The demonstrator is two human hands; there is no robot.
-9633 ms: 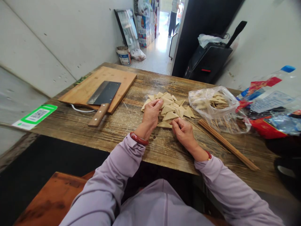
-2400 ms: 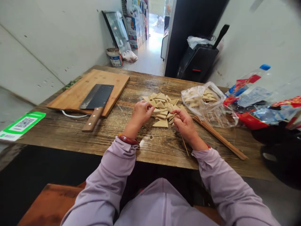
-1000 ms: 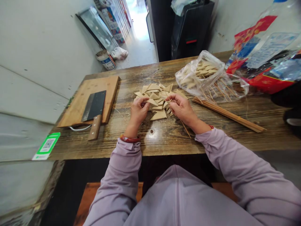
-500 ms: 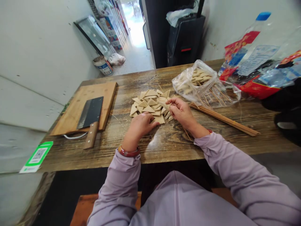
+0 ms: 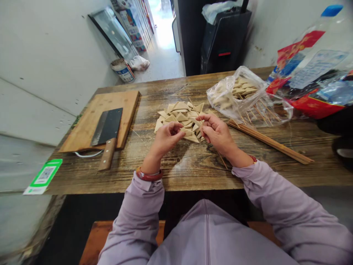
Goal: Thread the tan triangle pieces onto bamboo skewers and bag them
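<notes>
My right hand [image 5: 217, 133] pinches a thin bamboo skewer [image 5: 222, 160] that slants across the front of a pile. Tan triangular pieces, looking like dried tofu [image 5: 180, 106], make up this pile. A piece lies against the skewer near my right fingertips; I cannot tell whether it is threaded on. My left hand [image 5: 165, 141] is at the pile's front left, its thumb and fingers closed at the edge of one tofu triangle [image 5: 191, 137]. The fingers partly hide that edge.
On the left, a cleaver [image 5: 108, 129] lies on a wooden cutting board [image 5: 79, 110]. At the right are a bundle of skewers [image 5: 271, 142], a clear plastic bag [image 5: 239, 75] with filled skewers, and a large plastic bottle [image 5: 317, 48]. A QR card [image 5: 45, 176] hangs near the left edge.
My left hand has risen slightly off the pile, its thumb drawn up to a tofu triangle. My right hand still pinches the skewer. The view has shifted a little.
</notes>
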